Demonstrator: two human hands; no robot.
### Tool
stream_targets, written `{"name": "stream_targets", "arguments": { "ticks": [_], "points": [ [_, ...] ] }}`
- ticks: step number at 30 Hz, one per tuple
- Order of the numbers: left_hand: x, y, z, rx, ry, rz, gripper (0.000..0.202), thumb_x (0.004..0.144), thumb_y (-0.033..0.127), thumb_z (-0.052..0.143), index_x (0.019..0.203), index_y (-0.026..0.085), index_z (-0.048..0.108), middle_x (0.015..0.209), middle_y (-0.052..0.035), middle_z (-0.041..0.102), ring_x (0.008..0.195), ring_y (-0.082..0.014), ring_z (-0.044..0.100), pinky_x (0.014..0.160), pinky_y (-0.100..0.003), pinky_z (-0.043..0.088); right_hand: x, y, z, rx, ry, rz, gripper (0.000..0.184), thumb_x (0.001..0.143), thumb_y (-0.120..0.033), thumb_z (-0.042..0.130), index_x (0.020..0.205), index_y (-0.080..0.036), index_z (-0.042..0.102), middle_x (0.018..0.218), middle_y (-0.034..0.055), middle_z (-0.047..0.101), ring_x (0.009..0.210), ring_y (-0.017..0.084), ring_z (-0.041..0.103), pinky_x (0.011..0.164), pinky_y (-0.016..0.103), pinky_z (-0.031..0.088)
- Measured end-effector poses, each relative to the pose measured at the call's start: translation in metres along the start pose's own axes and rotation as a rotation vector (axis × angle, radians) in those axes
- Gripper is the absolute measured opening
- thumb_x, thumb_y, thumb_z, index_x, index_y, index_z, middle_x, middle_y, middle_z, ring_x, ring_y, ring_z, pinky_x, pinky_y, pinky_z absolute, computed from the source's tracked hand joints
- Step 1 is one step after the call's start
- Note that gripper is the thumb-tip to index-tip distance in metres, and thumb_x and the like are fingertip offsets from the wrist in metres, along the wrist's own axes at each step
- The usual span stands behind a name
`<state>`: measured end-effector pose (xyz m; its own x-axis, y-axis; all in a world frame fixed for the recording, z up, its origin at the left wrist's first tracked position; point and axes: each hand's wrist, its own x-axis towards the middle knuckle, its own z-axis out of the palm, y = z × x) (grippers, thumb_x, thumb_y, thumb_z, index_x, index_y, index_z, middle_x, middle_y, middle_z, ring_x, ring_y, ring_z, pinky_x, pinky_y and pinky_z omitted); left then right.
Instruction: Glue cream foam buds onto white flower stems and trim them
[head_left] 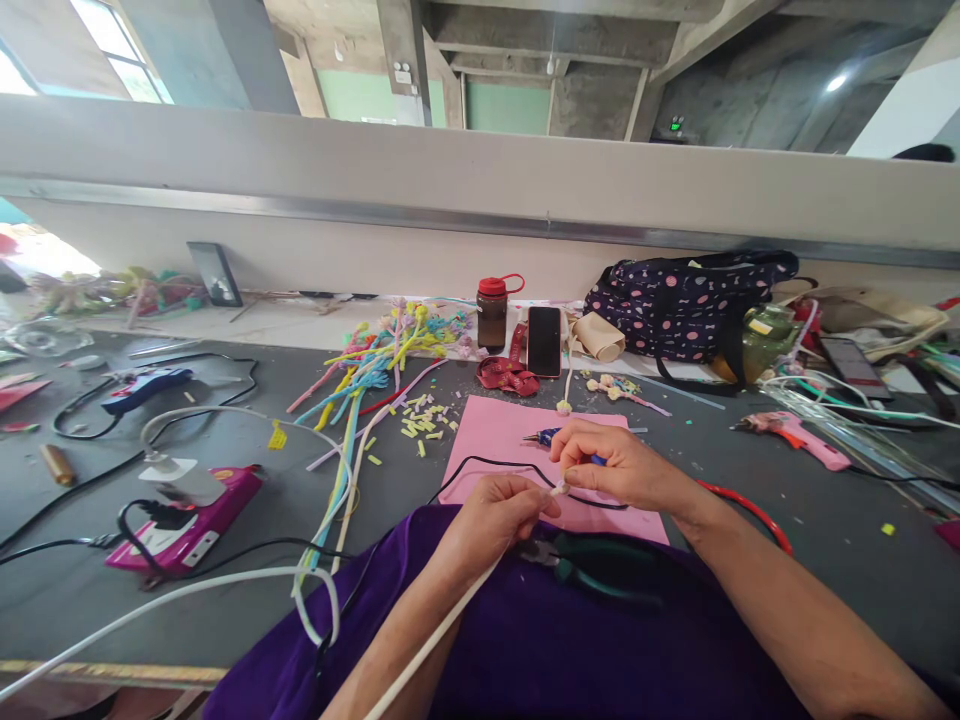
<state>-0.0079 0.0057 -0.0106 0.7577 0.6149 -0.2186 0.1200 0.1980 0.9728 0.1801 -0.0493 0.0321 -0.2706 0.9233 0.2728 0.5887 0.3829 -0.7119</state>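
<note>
A long cream chenille stem [442, 628] runs up from the lower edge along my left forearm. My left hand [499, 515] is closed on it near its upper end, thumb against fingers. At that end is a small pale, bud-like tip [559, 489], where the fingers of my right hand [611, 462] are pinched together. Partly hidden behind my right hand is a blue glue gun [541, 437], its nozzle pointing left. Both hands are over a pink sheet [487, 430]. Green-handled pliers [600, 570] lie on the purple cloth over my lap, just below my hands.
Colourful chenille stems [382, 350] and cut yellow-green bits [424, 425] lie left of the sheet. Behind it stand a bottle [493, 320], a phone [544, 342] and a patterned bag [675, 305]. A pink glue gun [802, 440] lies right; a power strip [195, 525] and cables left.
</note>
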Motion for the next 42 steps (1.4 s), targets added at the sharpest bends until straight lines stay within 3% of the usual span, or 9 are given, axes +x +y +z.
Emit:
{"name": "stream_targets", "arguments": {
  "ticks": [17, 26, 38, 42],
  "points": [
    [-0.0002, -0.0002, 0.0015, 0.088, 0.042, 0.028, 0.026, 0.074, 0.034, 0.055, 0.069, 0.013, 0.069, 0.044, 0.0056, 0.042, 0.039, -0.0058, 0.029, 0.041, -0.021, 0.018, -0.0011, -0.0041, 0.001, -0.121, -0.013, 0.053, 0.015, 0.079, -0.012, 0.057, 0.065, -0.017, 0.059, 0.091, 0.0025, 0.06, 0.081, 0.014, 0.058, 0.076, 0.026, 0.044],
    [-0.0005, 0.0003, 0.0016, 0.143, 0.066, 0.073, 0.027, 0.074, 0.035, 0.055, 0.069, 0.012, 0.069, 0.047, 0.0041, 0.045, 0.044, -0.0071, 0.035, 0.044, -0.021, 0.022, 0.0007, 0.0013, 0.0042, -0.06, 0.041, 0.075, 0.017, 0.075, -0.011, 0.06, 0.058, -0.017, 0.057, 0.085, 0.0027, 0.061, 0.078, 0.015, 0.058, 0.073, 0.027, 0.044],
    [0.0002, 0.0006, -0.0034, -0.21, -0.059, -0.049, 0.024, 0.073, 0.033, 0.057, 0.067, 0.011, 0.066, 0.038, 0.0063, 0.039, 0.032, -0.003, 0.022, 0.037, -0.02, 0.01, 0.0016, 0.0026, -0.005, 0.048, 0.112, 0.056, 0.02, 0.08, -0.018, 0.056, 0.062, -0.017, 0.063, 0.08, 0.0038, 0.063, 0.077, 0.016, 0.059, 0.074, 0.031, 0.045],
    [0.0011, 0.0, -0.0041, -0.308, -0.098, -0.066, 0.023, 0.072, 0.031, 0.058, 0.066, 0.01, 0.065, 0.037, 0.0055, 0.04, 0.03, -0.0025, 0.023, 0.035, -0.019, 0.008, 0.001, 0.002, -0.0031, 0.094, 0.121, 0.007, 0.012, 0.08, -0.015, 0.056, 0.083, -0.019, 0.067, 0.088, 0.0037, 0.063, 0.087, 0.017, 0.059, 0.08, 0.031, 0.045]
  ]
}}
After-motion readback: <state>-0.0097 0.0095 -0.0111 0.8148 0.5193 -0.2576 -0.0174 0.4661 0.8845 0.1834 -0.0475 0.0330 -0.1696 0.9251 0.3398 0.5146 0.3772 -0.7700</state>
